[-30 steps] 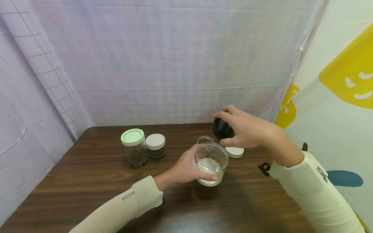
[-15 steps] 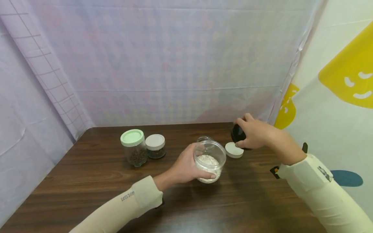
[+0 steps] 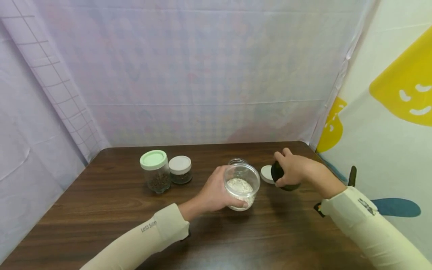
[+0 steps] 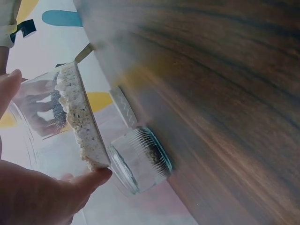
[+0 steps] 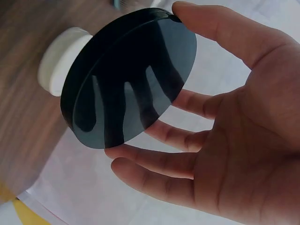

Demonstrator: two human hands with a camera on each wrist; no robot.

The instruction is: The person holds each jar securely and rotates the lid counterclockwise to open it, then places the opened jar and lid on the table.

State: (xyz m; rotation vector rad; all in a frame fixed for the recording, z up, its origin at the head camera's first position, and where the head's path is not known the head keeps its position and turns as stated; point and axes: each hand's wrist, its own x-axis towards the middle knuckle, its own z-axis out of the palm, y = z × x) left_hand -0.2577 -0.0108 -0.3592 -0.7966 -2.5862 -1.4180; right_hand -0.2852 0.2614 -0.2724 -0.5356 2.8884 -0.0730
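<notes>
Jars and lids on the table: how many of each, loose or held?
Jars: 4, namely green-lid jar, white-lid jar, open oat jar in the left hand, small open jar.
Loose lids: 2, namely black lid in the right hand, white lid.
Total: 6.

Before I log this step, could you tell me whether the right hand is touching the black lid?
Touching: the right wrist view shows the right hand gripping the black lid by its rim.
</notes>
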